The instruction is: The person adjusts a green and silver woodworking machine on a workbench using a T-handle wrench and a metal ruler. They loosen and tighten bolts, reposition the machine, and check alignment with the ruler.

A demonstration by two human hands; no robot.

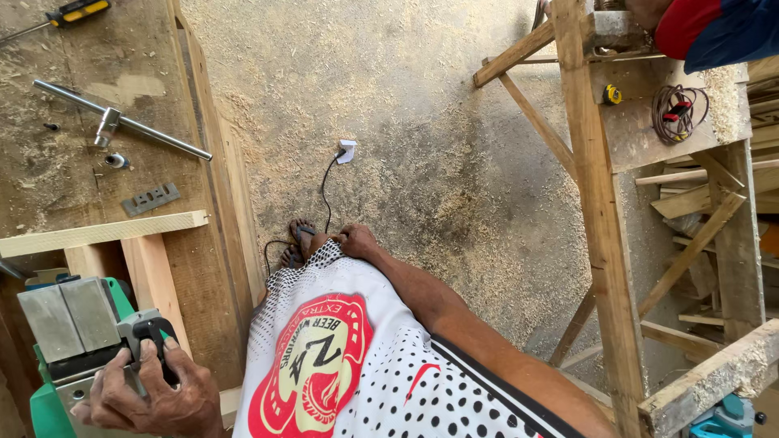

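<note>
Left hand (142, 389) clenched around black handle of grey-and-green electric planer (77, 341) beside wooden counter (97, 81); right hand (357, 241) hanging loosely curled, holding nothing, above sawdust-covered floor (406, 122).

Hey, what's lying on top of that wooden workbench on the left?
On the workbench: a screwdriver, a long metal rod, a flat metal plate, sawdust. The left hand grips a green power tool's handle, which hides the bench beneath.
</note>
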